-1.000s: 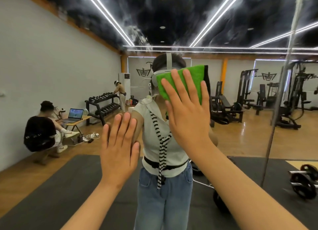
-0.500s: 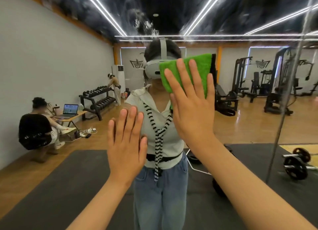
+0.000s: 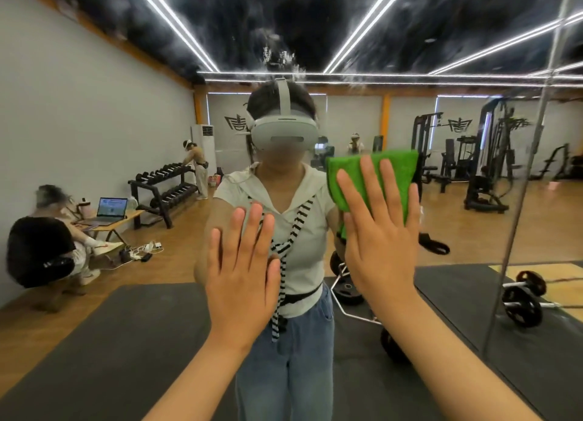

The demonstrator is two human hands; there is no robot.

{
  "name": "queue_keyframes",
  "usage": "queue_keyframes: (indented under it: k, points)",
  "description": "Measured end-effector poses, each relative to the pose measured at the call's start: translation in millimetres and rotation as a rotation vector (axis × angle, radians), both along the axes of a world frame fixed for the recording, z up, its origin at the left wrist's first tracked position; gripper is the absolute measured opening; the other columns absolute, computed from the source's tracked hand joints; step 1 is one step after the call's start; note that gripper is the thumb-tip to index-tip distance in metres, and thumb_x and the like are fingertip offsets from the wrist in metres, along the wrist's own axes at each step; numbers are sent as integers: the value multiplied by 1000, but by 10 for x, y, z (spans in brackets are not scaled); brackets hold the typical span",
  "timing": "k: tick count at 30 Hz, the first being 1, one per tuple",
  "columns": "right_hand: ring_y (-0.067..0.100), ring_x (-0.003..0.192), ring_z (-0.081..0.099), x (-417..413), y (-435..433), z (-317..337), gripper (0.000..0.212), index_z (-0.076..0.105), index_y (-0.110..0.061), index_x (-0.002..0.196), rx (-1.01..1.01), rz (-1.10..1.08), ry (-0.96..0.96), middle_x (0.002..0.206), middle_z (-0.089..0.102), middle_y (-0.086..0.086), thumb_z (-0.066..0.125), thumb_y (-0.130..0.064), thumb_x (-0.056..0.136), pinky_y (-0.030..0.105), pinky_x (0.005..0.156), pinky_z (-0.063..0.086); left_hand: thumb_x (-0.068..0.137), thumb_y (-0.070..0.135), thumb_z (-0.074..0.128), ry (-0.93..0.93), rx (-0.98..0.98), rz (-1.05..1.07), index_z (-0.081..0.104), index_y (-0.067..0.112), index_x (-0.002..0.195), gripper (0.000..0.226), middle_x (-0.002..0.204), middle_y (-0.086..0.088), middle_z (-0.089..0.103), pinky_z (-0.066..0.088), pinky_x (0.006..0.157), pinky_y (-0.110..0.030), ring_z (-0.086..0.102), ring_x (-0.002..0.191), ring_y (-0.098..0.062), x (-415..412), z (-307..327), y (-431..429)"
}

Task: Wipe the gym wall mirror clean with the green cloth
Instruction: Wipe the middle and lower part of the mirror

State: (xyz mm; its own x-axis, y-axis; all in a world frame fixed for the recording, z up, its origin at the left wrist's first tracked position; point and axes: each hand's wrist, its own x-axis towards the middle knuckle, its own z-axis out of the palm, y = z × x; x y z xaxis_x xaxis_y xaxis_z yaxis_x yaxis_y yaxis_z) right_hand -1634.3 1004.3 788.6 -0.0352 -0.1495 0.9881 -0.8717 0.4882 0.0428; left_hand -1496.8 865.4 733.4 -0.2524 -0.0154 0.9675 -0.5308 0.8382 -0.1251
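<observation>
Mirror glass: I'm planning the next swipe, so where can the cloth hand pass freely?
Free: the mirror between the green cloth and the vertical seam to its right, and the glass above both hands. Crowded: left of the right hand, where the left hand rests flat beside it.

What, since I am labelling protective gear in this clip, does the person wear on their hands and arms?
Nothing. The left hand and right hand are bare: no gloves, rings, watch or bracelet show. The left forearm and right forearm are uncovered down to the picture's edge. Only in the mirror does a short white sleeve show.
</observation>
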Motion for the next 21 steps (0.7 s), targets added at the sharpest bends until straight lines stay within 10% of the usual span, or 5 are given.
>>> queue_keyframes:
  k: [15,21]
  points:
    - [25,152,17,158,-93,-302,55,23,-28,156,-19,-145,-154,164,22,6,35,-27,102,57,118,21,103,31,30,-21,11,-35,12,12,160,62,168,-2,-4,3,125,-46,2,154,-23,26,4,-7]
    - [21,154,7,159,-108,282,54,23,-27,158,-56,-84,-191,167,15,4,31,-30,105,47,123,1,101,29,35,-29,42,-57,20,10,158,62,166,-5,6,2,125,-46,0,154,-21,49,28,23]
